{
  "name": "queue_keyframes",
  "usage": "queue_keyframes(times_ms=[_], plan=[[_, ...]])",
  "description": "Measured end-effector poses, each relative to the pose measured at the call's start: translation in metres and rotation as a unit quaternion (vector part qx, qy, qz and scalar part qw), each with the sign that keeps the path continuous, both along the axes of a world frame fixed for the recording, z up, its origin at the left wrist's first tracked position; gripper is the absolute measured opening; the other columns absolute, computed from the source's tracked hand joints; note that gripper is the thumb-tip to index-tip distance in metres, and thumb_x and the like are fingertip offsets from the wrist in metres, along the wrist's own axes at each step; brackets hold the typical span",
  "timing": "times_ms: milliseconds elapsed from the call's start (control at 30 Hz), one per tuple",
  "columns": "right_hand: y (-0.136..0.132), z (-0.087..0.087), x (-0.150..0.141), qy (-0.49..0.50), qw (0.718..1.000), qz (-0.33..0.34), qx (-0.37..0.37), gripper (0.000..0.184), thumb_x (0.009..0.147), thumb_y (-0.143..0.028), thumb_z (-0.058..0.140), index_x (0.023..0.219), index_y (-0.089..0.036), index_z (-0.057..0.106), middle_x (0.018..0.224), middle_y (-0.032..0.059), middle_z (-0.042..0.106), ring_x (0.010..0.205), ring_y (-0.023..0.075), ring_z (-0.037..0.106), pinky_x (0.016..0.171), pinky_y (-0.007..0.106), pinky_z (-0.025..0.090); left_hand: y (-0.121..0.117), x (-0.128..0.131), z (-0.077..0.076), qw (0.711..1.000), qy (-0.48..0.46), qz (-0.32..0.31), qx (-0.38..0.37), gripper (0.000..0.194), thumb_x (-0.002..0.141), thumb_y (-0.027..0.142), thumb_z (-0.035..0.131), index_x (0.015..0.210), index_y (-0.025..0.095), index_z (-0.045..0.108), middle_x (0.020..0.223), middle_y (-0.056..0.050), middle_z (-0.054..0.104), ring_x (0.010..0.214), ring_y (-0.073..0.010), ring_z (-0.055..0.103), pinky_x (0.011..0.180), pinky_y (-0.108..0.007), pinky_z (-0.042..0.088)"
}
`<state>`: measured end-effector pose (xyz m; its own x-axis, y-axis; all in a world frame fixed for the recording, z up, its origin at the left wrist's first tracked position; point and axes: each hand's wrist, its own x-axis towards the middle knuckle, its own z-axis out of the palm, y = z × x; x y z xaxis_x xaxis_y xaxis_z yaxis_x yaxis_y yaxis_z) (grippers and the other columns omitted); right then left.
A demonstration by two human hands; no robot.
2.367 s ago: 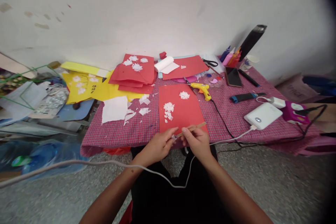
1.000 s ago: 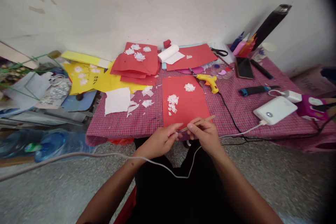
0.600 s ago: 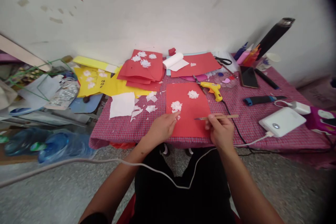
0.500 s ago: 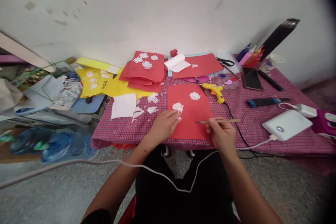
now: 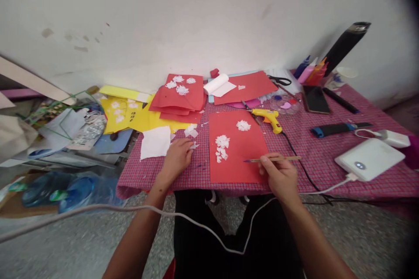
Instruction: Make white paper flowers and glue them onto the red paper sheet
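Note:
My right hand [image 5: 280,176] grips a thin paintbrush [image 5: 290,158] with a wooden handle, its dark tip pointing left above the red sheet [image 5: 244,148]. On that sheet lie a round white paper flower [image 5: 243,125], a second flower [image 5: 222,141] at the left and a small cluster of white bits [image 5: 221,154] just below it. My left hand [image 5: 178,155] is on the tablecloth left of the sheet, its fingers closed at a scrap of white paper [image 5: 194,145]. Another torn scrap [image 5: 190,131] lies just beyond the fingertips, and a white paper piece [image 5: 155,141] is beside the hand.
A yellow glue gun [image 5: 268,117] lies behind the red sheet, its cord running right. Red cards [image 5: 180,104], a white paper roll [image 5: 216,84] and yellow paper [image 5: 137,117] stand farther back. At right are a phone [image 5: 316,98], a utility knife [image 5: 337,129] and a white power bank [image 5: 369,160].
My left hand has moved left off the red sheet to the paper scraps, uncovering the white bits below the left flower. My right hand keeps the paintbrush in nearly the same place.

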<state>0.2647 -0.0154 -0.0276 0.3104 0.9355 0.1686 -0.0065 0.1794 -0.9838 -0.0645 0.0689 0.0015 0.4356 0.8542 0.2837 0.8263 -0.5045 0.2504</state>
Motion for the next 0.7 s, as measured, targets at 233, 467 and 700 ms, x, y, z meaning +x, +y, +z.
queue_keyframes(times_ms=[233, 467, 700], plan=[[-0.001, 0.002, -0.001, -0.011, 1.0, -0.003, -0.003, 0.016, 0.089, -0.031, 0.069, 0.078, -0.019, 0.068, 0.072, -0.0007, 0.061, 0.055, 0.012, 0.056, 0.056, 0.027, 0.044, 0.004, 0.005, 0.001, 1.0, 0.02, 0.007, -0.004, 0.022, 0.095, 0.02, 0.048, 0.096, 0.017, 0.069, 0.101, -0.009, 0.07, 0.099, -0.0233, 0.062, 0.094, -0.042, 0.048], [-0.001, 0.002, -0.001, -0.022, 1.0, -0.001, -0.003, 0.019, 0.089, -0.032, 0.068, 0.077, -0.018, 0.068, 0.075, 0.0001, 0.061, 0.056, 0.0123, 0.056, 0.056, 0.028, 0.044, -0.002, 0.006, 0.009, 0.996, -0.086, 0.028, 0.005, 0.021, 0.093, 0.022, 0.05, 0.093, 0.018, 0.07, 0.102, -0.009, 0.071, 0.101, -0.0236, 0.062, 0.096, -0.043, 0.046], [-0.007, 0.014, -0.008, -0.051, 0.998, -0.039, 0.007, 0.015, 0.089, -0.031, 0.068, 0.099, -0.02, 0.072, 0.078, 0.0028, 0.07, 0.06, 0.0155, 0.061, 0.061, 0.03, 0.05, -0.032, 0.029, 0.024, 0.849, -0.454, 0.17, -0.209, 0.02, 0.085, 0.035, 0.063, 0.09, 0.017, 0.069, 0.083, -0.004, 0.073, 0.075, -0.0165, 0.067, 0.065, -0.027, 0.051]])
